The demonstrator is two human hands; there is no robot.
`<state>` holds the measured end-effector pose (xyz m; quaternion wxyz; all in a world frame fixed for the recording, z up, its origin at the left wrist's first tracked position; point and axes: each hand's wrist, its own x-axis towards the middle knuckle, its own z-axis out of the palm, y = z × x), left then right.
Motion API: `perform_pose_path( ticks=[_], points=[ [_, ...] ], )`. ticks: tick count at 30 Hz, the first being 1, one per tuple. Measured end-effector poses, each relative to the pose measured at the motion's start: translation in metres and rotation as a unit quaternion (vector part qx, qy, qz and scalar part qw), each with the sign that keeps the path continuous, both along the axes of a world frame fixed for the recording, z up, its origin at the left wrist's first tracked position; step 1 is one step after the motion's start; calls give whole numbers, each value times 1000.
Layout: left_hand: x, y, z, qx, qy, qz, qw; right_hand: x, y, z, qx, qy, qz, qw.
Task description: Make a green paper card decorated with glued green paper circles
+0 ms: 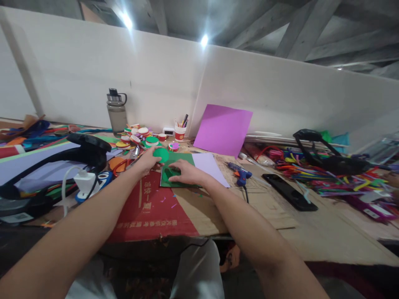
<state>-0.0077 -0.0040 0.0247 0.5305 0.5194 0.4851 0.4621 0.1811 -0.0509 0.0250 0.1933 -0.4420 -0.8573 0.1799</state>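
Observation:
My left hand (149,161) pinches a round green disc (161,155) by its edge, just above the corner of a dark green sheet (183,158). My right hand (187,172) hovers over or rests on that sheet, with its fingers curved and apart. Under its fingertips lies a brighter green piece (167,175); whether they touch it I cannot tell. A lilac sheet (209,167) sticks out from beneath the dark green one. Behind my left hand stand several small paper hats, among them a green one (152,141) with a white band.
A blue glue gun (241,174) and a black phone (288,191) lie to the right. A purple sheet (222,131) leans on the wall. At the back stand a bottle (117,114) and a pen cup (180,133). Colourful pipe cleaners (299,168) heap up on the right.

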Motion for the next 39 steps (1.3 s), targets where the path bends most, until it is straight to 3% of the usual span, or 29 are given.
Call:
perform_pose_path(
  ticks=[4,7,13,18,26,39],
  points=[
    [2,-3,3,27,-75,-81,994,-2,5,0,8,158,-111,981],
    [4,-5,3,54,-92,-131,986,-3,7,0,27,211,-99,972],
    [6,-9,4,51,-79,-181,979,-4,7,1,50,210,-92,972],
    [6,-7,1,29,-102,-179,978,-4,7,0,54,205,-90,973],
    [7,-11,-2,25,-46,-167,985,-4,9,-5,53,173,-45,982],
    [6,-8,-10,68,-13,-174,982,-10,11,-9,102,204,-1,974]
  ],
)
